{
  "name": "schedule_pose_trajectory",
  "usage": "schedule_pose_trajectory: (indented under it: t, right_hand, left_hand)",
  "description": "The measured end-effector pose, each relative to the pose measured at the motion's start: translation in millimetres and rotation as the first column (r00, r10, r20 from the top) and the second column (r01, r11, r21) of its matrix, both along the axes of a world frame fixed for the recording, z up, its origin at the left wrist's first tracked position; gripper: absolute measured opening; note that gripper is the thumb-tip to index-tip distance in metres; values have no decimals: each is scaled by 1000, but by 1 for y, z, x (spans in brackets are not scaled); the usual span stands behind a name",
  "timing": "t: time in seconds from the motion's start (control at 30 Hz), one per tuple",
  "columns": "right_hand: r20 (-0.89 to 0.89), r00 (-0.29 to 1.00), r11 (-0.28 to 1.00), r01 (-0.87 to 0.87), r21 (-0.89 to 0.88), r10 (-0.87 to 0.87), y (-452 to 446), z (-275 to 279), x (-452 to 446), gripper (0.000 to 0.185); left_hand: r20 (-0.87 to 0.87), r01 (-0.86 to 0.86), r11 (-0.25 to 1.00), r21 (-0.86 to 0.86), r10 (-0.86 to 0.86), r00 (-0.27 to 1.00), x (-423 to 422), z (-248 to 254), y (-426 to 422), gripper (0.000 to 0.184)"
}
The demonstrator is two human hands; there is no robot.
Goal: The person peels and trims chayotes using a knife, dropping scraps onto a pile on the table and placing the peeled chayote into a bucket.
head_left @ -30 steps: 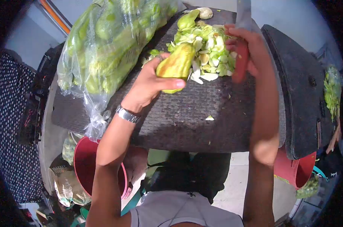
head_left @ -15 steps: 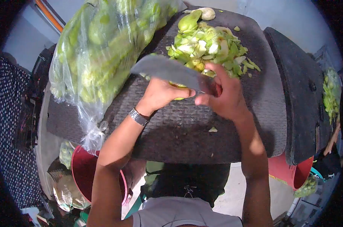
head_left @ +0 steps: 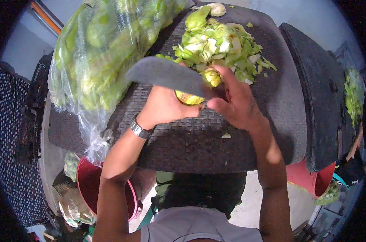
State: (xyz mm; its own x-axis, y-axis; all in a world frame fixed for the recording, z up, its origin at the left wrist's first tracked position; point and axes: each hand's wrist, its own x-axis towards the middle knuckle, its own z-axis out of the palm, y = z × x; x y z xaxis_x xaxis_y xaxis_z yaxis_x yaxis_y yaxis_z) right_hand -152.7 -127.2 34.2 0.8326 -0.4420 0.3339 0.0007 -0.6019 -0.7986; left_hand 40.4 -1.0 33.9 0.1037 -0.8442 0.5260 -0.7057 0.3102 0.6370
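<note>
My left hand (head_left: 164,104), with a metal watch at its wrist, is wrapped round a green chayote (head_left: 187,97), mostly hidden by the hand and blade. In my right hand (head_left: 237,97) is a broad-bladed knife (head_left: 166,76), its curved tip pointing left across the chayote. A yellow-green chayote piece (head_left: 211,77) sits against the blade by my right fingers. Just beyond my hands lies a heap of pale green peelings (head_left: 221,46). An unpeeled-looking chayote (head_left: 198,19) rests at the heap's back, with a pale peeled one (head_left: 216,9) behind it.
A large clear plastic bag (head_left: 102,56) full of chayotes, knotted at its near end, lies on the left of the dark woven-textured table (head_left: 191,149). Red tubs stand below, at left (head_left: 88,181) and right (head_left: 312,179). A dark panel (head_left: 314,101) borders the table's right side.
The knife and my left hand have shifted a little left. A chayote piece now shows at the blade near my right fingers, and more of the held chayote's cut face is visible.
</note>
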Motion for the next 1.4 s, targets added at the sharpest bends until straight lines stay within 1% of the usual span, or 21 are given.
schedule_pose_trajectory:
  t: [0.03, 0.07, 0.13, 0.17, 0.2, 0.23, 0.3, 0.43, 0.5, 0.57, 0.63, 0.67, 0.73, 0.83, 0.87, 0.97, 1.1, 1.17, 1.3, 1.33, 1.4]
  right_hand:
    - [-68, 998, 1000, 2, 31, 0, 0, 3, -3, 82]
    - [-61, 998, 994, 2, 105, 4, -2, 0, -4, 78]
    - [-46, 999, 967, -1, 253, 13, -6, -8, -1, 70]
    - [-50, 996, 955, 79, 287, -67, -8, -9, 0, 65]
    - [-56, 987, 933, 159, 322, -149, -10, -7, 4, 60]
    - [-62, 970, 903, 241, 357, -234, -12, -6, 5, 55]
    - [-153, 957, 853, 289, 435, -246, -25, -7, -2, 48]
    - [-208, 919, 795, 393, 462, -334, -20, 3, -1, 41]
    - [-84, 908, 879, 418, 228, -410, -25, -13, 4, 43]
    - [-72, 895, 873, 445, 197, -440, -29, -21, 0, 45]
    - [-183, 887, 804, 461, 376, -423, -18, 2, 1, 47]
    - [-169, 893, 816, 450, 364, -417, -19, 1, 1, 49]
    - [-173, 919, 826, 394, 403, -354, -22, 3, -1, 52]
    - [-228, 961, 765, 266, 587, -159, -21, 13, -9, 55]
    - [-237, 963, 747, 249, 616, -125, -19, 14, -9, 55]
    - [-245, 950, 800, 297, 521, -193, -3, 8, 2, 54]
    - [-348, 930, 854, 273, 444, -117, 5, 18, 2, 59]
    - [-376, 921, 882, 255, 396, -97, 7, 17, 3, 58]
    - [-267, 946, 869, 281, 406, -181, 10, 7, 7, 54]
    - [-248, 949, 861, 288, 419, -196, 10, 7, 6, 53]
    - [-238, 951, 858, 283, 429, -195, 8, 10, 3, 52]
  left_hand:
    - [59, -12, 998, -54, 15, 998, -2, 3, 1, 53]
    - [101, -79, 997, 10, 77, 992, -2, -1, 1, 57]
    - [-8, -28, 999, 21, 28, 1000, -1, -9, 1, 59]
    - [-61, -3, 1000, 22, 4, 998, -1, -11, 0, 60]
    - [36, 34, 999, 16, -35, 999, -5, -7, 3, 61]
    - [3, 105, 993, -48, -105, 994, -10, -10, 2, 61]
    - [-92, 198, 980, -23, -199, 976, -15, -13, 1, 63]
    - [-345, 244, 969, -32, -240, 907, -15, -28, 1, 66]
    - [-394, 283, 959, 10, -256, 883, -13, -29, 3, 74]
    - [-397, 284, 959, 3, -259, 880, -10, -34, 1, 72]
    - [-481, 265, 963, 46, -211, 851, -11, -34, 0, 72]
    - [-554, 248, 964, 92, -157, 818, -12, -32, 0, 72]
    - [-727, 296, 944, 145, -101, 679, -15, -28, 1, 63]
    - [-971, 361, 925, 116, 29, 237, -17, -23, -5, 58]
    - [-978, 416, 903, 109, 23, 207, -11, -25, -6, 54]
    - [-992, 254, 959, 128, 129, 14, -7, -26, -10, 50]
    - [-994, 213, 971, 111, 105, 42, -3, -24, -9, 52]
    - [-1000, 191, 982, 15, 16, -6, -5, -19, -7, 50]
    - [-988, 309, 943, -125, -145, 43, -8, -19, -6, 49]
    - [-994, 307, 947, -99, -108, 14, -9, -22, -6, 46]
    - [-989, 330, 944, -5, -53, 136, -3, -18, -3, 44]
